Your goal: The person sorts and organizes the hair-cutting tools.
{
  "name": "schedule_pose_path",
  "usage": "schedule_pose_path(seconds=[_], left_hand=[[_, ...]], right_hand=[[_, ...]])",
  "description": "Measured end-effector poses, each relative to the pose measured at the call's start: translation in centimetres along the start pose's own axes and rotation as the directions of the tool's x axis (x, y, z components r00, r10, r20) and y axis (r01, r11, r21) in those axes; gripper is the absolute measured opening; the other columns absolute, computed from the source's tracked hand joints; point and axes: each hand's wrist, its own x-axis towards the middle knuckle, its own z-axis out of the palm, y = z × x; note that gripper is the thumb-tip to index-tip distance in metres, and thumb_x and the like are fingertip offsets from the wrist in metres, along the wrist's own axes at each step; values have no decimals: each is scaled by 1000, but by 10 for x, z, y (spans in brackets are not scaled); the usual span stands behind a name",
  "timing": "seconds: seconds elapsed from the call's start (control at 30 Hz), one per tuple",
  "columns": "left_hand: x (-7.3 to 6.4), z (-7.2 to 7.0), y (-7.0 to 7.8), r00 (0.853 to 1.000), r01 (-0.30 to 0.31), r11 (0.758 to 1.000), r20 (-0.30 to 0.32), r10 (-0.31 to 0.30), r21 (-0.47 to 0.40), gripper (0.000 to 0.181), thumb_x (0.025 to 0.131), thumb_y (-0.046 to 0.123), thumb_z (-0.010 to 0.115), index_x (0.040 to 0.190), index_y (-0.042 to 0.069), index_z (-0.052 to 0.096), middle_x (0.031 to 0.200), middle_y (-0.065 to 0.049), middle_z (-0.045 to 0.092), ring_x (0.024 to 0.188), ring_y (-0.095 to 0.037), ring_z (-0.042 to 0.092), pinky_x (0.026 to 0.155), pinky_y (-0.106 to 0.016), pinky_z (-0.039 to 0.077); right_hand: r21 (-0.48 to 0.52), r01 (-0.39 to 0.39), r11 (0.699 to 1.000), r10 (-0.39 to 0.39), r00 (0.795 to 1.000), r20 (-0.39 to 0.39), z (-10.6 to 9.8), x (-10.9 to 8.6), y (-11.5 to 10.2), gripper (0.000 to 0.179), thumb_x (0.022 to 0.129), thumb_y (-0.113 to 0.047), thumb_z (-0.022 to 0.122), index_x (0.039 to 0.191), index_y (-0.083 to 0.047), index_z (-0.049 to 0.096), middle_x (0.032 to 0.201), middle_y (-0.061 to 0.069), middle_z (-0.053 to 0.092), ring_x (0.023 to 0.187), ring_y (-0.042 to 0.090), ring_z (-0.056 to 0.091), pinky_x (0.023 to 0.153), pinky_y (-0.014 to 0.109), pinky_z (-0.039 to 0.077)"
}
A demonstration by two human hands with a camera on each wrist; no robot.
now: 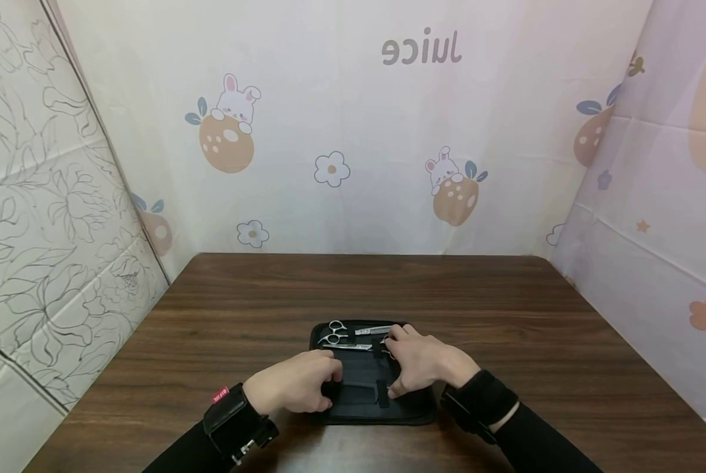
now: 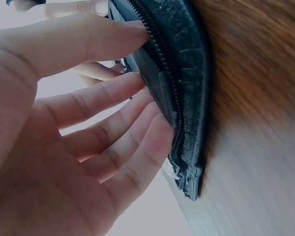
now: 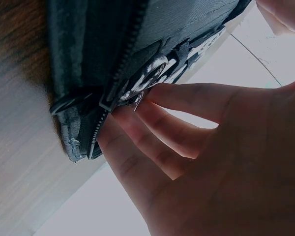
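Nearest are two black wristbands, the left one bearing a red tag whose pale lettering is too small to read. The left hand lays loosely bent fingers against the left edge of a black case; the right hand spreads its thumb and fingers over the right side. Neither visibly clenches anything.

The case lies open at the near middle of the desk. Along its far part, two pairs of scissors lie lengthwise left to right: the nearer scissors point left, the farther scissors point right, finger rings at left.

Only the left wrist view shows clearly the zip teeth and crackled outer skin; the right wrist view adds a zip pull and metal rings by the fingertips.

Beyond, a printed cloth reads "Juice", mirrored.
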Motion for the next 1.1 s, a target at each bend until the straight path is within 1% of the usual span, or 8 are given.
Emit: schedule_pose_path(seconds=[0.23,0.47,0.7,1.1], left_hand=[[-3,-2,-3,999,25,999,25,-24,-38,31,78,16,86,104,14,68,95,6,56,86,-7,52,77,-26,49],[-8,-4,-6,999,35,997,28,-33,-72,33,76,12,85,104,14,68,96,5,55,85,-6,51,77,-27,49],[-9,-3,-6,1000,27,998,15,-26,-52,32,75,12,85,102,14,67,93,6,54,83,-6,50,76,-26,48],[-7,-1,-4,1000,18,1000,5,-18,-10,29,78,14,85,101,12,69,90,8,53,81,-6,50,75,-27,49]], right_hand=[[4,5,1000,-5,1000,-3,-1,-1,0,80,78,-46,85,141,-6,56,147,8,42,129,25,42,89,42,49],[7,5,1000,-5,1000,1,-1,-1,1,81,79,-46,85,142,-6,55,149,9,41,132,26,42,91,44,49],[11,18,1000,-18,1000,-1,-1,-3,0,81,79,-45,85,142,-4,55,149,11,41,132,28,41,92,46,49],[6,13,1000,-13,1000,-3,-1,-2,1,80,79,-47,84,142,-6,56,149,10,40,131,27,41,90,44,49]])
